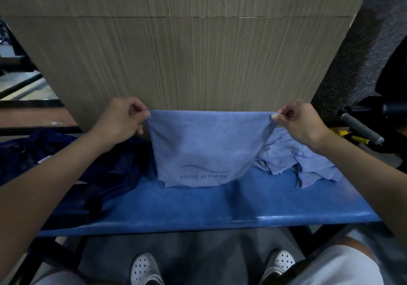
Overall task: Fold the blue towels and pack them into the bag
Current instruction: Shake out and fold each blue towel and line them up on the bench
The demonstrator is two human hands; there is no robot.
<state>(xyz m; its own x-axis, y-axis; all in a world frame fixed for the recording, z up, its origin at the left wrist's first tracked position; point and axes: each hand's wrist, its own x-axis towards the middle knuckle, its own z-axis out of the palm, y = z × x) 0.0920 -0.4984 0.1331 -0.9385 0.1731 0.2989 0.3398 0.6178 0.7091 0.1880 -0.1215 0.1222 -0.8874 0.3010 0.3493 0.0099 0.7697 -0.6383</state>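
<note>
White clogs at the bottom edge; the person stands close against the blue table. Left hand and right hand are well apart, each pinching a top corner of one blue towel between thumb and fingers. It hangs flat, "YOGA FITNESS" print facing the camera, bottom hem touching the table. It's likely stretched out to square the edges before a first fold. Towel pile, crumpled and unfolded, sits on the table at right, just beside the held one. Dark navy bag lies slumped on the table at left, handy for packing. Can't tell what's in it; no folded towel shows. Looks like an early stage.
</note>
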